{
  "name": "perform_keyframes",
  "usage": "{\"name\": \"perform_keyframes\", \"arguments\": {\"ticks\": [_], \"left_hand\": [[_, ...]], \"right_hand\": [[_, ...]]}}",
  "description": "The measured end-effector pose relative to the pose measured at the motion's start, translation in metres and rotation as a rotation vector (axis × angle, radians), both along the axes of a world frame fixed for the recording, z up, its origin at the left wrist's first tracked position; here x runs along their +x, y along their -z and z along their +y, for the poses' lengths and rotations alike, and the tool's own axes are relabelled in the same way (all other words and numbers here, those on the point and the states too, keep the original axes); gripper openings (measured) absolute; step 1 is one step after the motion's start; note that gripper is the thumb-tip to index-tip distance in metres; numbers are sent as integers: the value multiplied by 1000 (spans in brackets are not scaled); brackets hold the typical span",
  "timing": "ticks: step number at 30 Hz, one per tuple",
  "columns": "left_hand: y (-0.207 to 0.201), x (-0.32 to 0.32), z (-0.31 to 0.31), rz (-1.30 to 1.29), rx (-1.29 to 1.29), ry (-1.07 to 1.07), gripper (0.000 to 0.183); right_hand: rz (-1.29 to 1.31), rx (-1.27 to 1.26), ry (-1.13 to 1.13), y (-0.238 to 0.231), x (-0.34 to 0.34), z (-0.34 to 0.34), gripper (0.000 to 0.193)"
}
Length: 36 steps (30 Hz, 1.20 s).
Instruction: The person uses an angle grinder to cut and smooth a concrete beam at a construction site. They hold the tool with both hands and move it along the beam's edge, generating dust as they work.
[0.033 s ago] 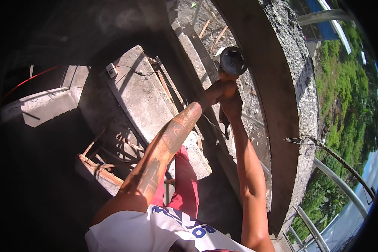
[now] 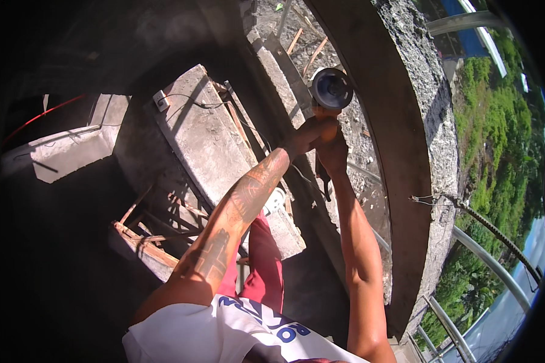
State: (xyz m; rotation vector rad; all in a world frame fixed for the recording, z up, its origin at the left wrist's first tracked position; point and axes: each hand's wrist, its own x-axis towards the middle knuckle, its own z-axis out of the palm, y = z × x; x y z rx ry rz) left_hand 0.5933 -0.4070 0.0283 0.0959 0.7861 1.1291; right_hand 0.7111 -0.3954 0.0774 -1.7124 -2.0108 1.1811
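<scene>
Out in front of me, an angle grinder (image 2: pixel 332 89) is held up with its round disc showing and a bit of orange housing below it. My left hand (image 2: pixel 309 134) is closed round the tool just below the disc. Lower down, my right hand (image 2: pixel 334 154) is closed on its body, and the two hands touch. A dark rear end of the grinder hangs below the right wrist. Most of the fingers and the tool body are hidden by the hands. The disc is near the inner face of a curved concrete beam (image 2: pixel 399 151); contact I cannot tell.
A rough concrete slab (image 2: pixel 209 139) carries a small white socket box (image 2: pixel 161 101) and a thin dark cable (image 2: pixel 191 101). Broken timber (image 2: pixel 151 239) lies at lower left. A rebar rod (image 2: pixel 496 233) with wire sticks out at right, beside metal pipes (image 2: pixel 490 260) and greenery.
The grinder and both hands have shifted very slightly to the left, and the disc shows a little more face-on. The grip is unchanged.
</scene>
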Motion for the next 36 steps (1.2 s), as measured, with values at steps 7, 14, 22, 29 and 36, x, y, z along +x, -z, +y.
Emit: {"name": "perform_keyframes", "arguments": {"ticks": [7,14,22,29,36], "left_hand": [[-7,5,-55,-17,-98,-114,47],[-10,-8,-19,-44,-13,-201,45],[-10,-38,38,-9,57,-154,39],[4,-50,61,-23,83,-177,35],[8,-52,71,-60,110,-171,35]], "right_hand": [[-21,-78,-93,-14,-2,-39,73],[-6,-14,-164,-22,-19,-2,71],[-37,-13,-133,-18,-46,56,68],[-26,-8,-64,-19,-64,71,73],[-109,-38,-40,-26,-72,79,69]]}}
